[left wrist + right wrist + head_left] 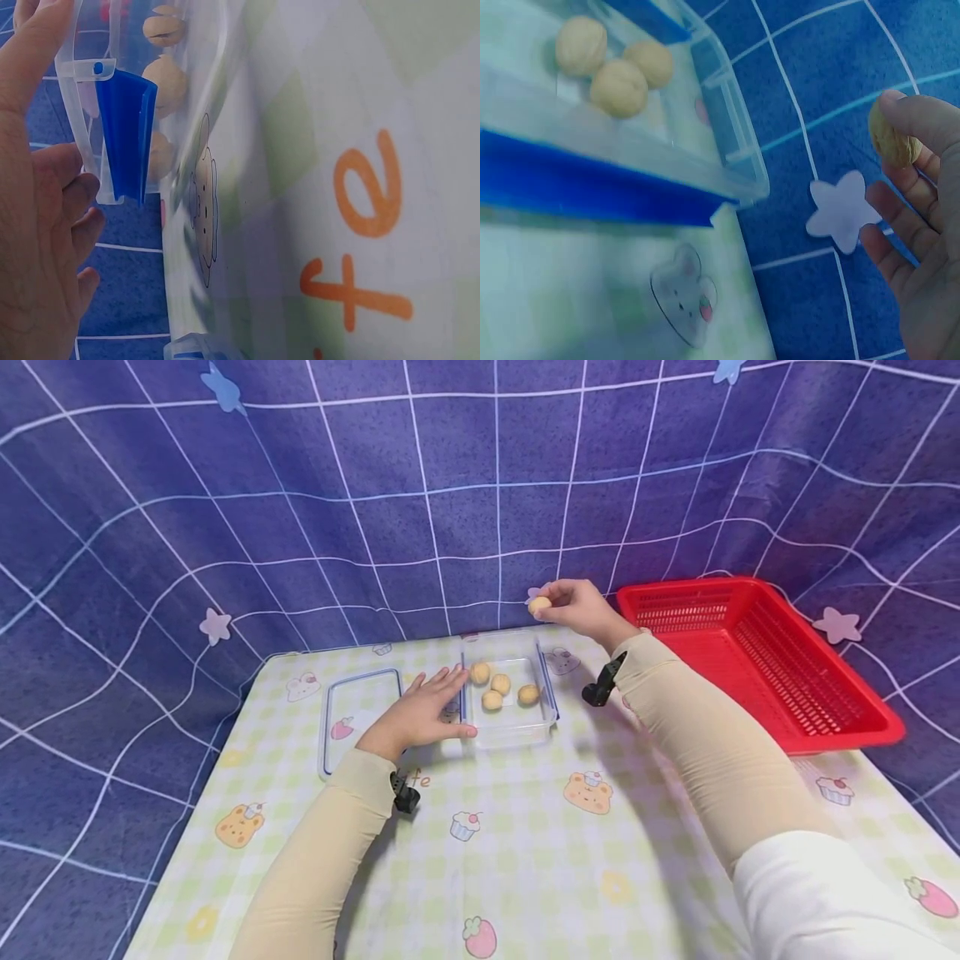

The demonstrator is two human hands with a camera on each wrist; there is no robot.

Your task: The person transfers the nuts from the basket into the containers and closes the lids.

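My right hand [579,608] pinches a walnut [539,605] between thumb and fingertips, raised above the back right corner of a clear plastic box [512,737]. In the right wrist view the held walnut [892,135] shows its ridged tan shell. Several walnuts [500,684] lie inside the box, which has blue clip flaps [126,135] on its sides. My left hand [424,712] is spread at the box's left side, its fingers straight and fingertips right at the rim. Nothing is gripped in its palm.
A clear lid with a blue seal [327,727] lies flat on the table left of the box, partly behind my left hand. A red plastic basket [825,693] stands at the right. A blue curtain [465,485] rises along the table's back edge.
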